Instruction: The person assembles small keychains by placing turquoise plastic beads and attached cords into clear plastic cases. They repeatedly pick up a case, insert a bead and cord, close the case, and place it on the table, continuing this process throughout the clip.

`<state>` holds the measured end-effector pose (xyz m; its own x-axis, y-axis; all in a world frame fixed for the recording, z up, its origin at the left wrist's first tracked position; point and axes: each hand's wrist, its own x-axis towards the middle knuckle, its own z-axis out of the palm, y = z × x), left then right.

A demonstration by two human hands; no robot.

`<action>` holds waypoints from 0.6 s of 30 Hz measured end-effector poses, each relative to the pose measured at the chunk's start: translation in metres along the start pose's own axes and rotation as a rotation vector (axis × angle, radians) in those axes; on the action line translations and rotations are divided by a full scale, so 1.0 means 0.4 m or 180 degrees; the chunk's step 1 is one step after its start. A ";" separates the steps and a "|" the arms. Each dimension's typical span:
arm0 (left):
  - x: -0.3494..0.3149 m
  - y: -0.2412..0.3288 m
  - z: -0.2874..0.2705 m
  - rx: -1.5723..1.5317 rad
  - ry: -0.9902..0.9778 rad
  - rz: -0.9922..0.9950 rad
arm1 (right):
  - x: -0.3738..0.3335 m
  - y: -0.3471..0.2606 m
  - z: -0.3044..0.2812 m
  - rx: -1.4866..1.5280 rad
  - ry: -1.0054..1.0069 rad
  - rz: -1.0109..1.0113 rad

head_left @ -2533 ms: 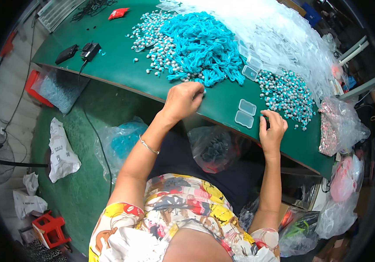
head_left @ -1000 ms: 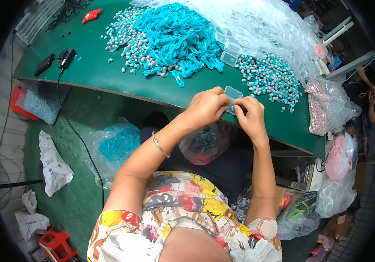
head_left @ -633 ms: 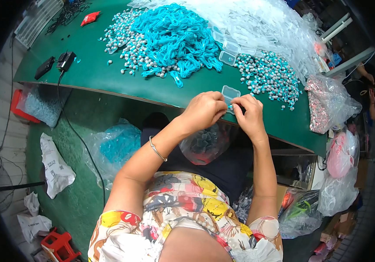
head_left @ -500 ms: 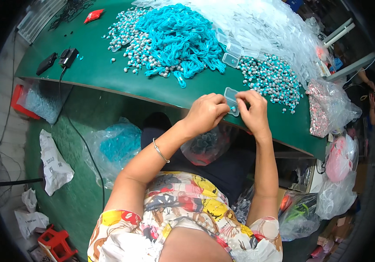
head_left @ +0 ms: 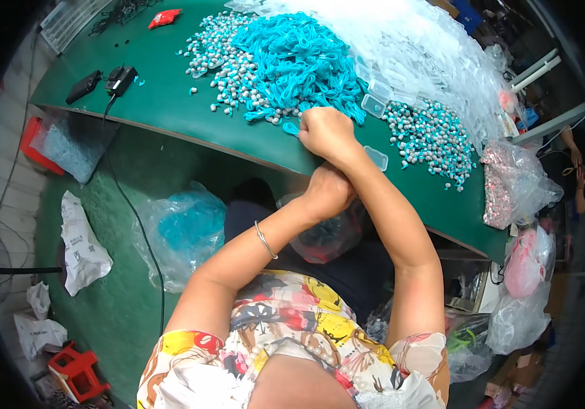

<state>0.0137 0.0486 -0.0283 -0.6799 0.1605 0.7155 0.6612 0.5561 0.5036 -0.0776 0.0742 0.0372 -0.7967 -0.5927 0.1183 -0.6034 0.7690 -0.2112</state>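
Observation:
My right hand (head_left: 328, 134) is reached across my left wrist, its fingers curled at the near edge of a heap of turquoise cord loops (head_left: 299, 58). One small cord loop (head_left: 291, 129) pokes out beside those fingers, which appear closed on it. Just below, at the table's edge, is my left hand (head_left: 330, 192); my right forearm hides its fingers. A small clear plastic case (head_left: 377, 158) shows past my right wrist, partly covered. Whether the left hand touches the case cannot be seen.
Grey-and-turquoise beads (head_left: 430, 136) lie right of the cord, more beads (head_left: 227, 75) left. Behind spreads a large pile of clear plastic cases (head_left: 415, 48). Black adapters (head_left: 120, 80) with a cable sit at left on the green table (head_left: 163, 102). A bag of pink pieces (head_left: 510, 180) hangs at the right edge.
My right hand has left the clear case and moved left and away from me to the cord loops, crossing over my left arm. My left hand has come slightly nearer. The view has shifted a little.

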 end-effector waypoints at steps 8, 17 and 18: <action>0.012 0.023 -0.018 0.0077 -0.0020 -0.0040 | -0.135 0.151 -0.120 0.1542 0.0219 0.0021; 0.028 0.033 -0.033 -0.0081 -0.0160 -0.0128 | -0.308 0.247 -0.155 0.0670 0.0808 -0.0394; 0.027 0.032 -0.034 -0.0068 -0.0174 -0.0152 | -0.313 0.248 -0.149 0.0487 0.0861 -0.0551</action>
<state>0.0191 0.0465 -0.0074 -0.7268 0.1789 0.6632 0.6338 0.5468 0.5470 -0.0397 0.2391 0.0594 -0.6756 -0.6104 0.4135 -0.7345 0.6057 -0.3060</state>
